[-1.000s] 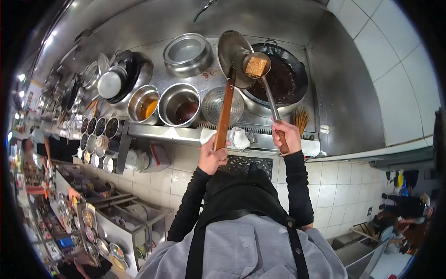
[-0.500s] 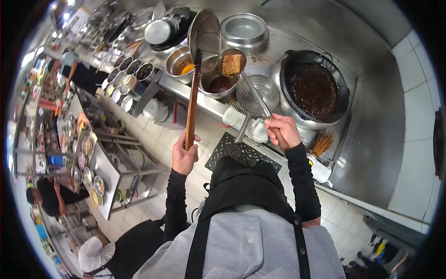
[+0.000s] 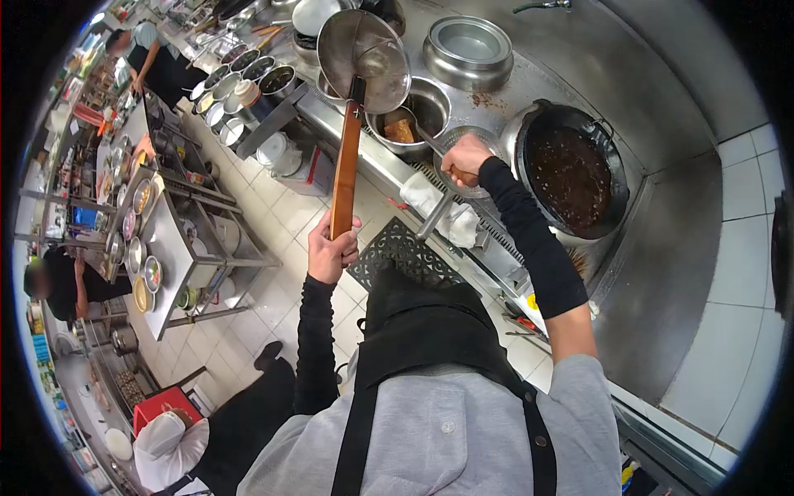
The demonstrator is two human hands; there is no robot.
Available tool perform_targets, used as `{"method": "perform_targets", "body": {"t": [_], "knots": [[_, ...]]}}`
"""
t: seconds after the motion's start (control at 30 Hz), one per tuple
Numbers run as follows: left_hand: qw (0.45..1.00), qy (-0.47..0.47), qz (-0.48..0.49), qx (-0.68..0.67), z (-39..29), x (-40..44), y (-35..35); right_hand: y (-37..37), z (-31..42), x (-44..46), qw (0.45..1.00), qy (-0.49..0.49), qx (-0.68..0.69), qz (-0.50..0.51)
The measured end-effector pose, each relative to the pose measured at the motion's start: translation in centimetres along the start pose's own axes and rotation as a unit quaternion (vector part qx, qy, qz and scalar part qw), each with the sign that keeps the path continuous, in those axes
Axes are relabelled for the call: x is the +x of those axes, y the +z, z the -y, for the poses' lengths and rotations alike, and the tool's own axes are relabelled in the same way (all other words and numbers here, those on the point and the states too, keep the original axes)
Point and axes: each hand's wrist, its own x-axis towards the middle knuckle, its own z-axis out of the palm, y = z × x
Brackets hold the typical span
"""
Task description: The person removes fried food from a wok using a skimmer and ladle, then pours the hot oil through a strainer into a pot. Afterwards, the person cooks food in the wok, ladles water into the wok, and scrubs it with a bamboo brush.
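A browned, block-shaped piece of food (image 3: 399, 131) is sitting in the bowl of a ladle (image 3: 432, 144), inside the mouth of a steel pot (image 3: 443, 97). Whether it is touching the pot's contents is hard to make out, the lower inside lying in shadow. The right hand (image 3: 466, 161) is gripping the ladle just beside the pot, its fingers closing round the handle. The left hand (image 3: 333, 250) is gripping the wooden handle of a large round skimmer (image 3: 364, 59), whose head is hanging to the pot's left and hiding most of a smaller pot there. A mark on this handle is staying too small to read. Right of the pot, a perforated strainer (image 3: 491, 143) is lying partly under the right hand. Further right, a black wok (image 3: 617, 194) is holding dark liquid with pale bits floating in it. Beyond the pot, a wide steel vessel (image 3: 469, 51) is standing on the surface (image 3: 529, 68).
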Motion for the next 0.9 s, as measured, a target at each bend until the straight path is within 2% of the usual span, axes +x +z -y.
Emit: {"method": "perform_targets", "body": {"t": [0.03,0.1,0.17,0.2,0.23,0.27,0.3,0.4,0.53,0.57,0.67,0.77,0.8,0.9], "knots": [[1.000,-0.007,0.014,-0.016,0.0,0.1,-0.3,0.3,-0.4,0.9,0.988,-0.064,-0.138,0.017],[0.999,-0.011,0.024,-0.046,0.1,0.2,-0.7,2.2,-1.2,0.4,0.974,-0.080,-0.187,-0.100],[0.998,-0.011,0.026,-0.062,0.0,0.4,-0.8,5.4,-3.0,-2.1,0.901,-0.182,-0.312,-0.239],[0.996,-0.009,0.030,-0.083,-0.3,0.3,-0.7,6.2,-3.1,-3.6,0.920,-0.115,-0.327,-0.184],[0.994,-0.009,0.033,-0.105,-0.6,0.1,-0.5,7.4,-5.5,-3.9,0.903,-0.118,-0.347,-0.223],[0.991,-0.008,0.036,-0.126,-0.7,0.1,-0.5,8.3,-7.3,-5.1,0.893,-0.152,-0.332,-0.264],[0.987,-0.013,0.046,-0.153,-0.6,0.1,-0.7,8.5,-7.0,-7.2,0.904,-0.102,-0.329,-0.252],[0.972,-0.033,0.078,-0.218,-0.6,0.1,-2.0,9.0,-10.6,-11.3,0.875,-0.112,-0.344,-0.321],[0.973,-0.059,0.084,-0.206,-0.7,-0.1,-3.7,7.8,-14.7,-16.3,0.840,-0.110,-0.352,-0.398],[0.972,-0.075,0.091,-0.203,-0.1,0.1,-4.5,7.1,-16.2,-16.9,0.821,-0.141,-0.337,-0.438],[0.964,-0.133,0.120,-0.197,2.8,1.4,-8.3,5.4,-19.0,-19.3,0.808,-0.111,-0.286,-0.503],[0.968,-0.186,0.119,-0.117,5.3,2.4,-12.0,4.0,-20.9,-20.8,0.755,-0.097,-0.250,-0.599],[0.974,-0.195,0.099,-0.057,4.8,2.5,-12.1,3.6,-21.9,-21.5,0.756,-0.064,-0.228,-0.610],[0.958,-0.142,0.050,0.246,6.1,4.8,-16.2,3.3,-24.8,-23.8,0.750,0.036,-0.169,-0.638]]}}
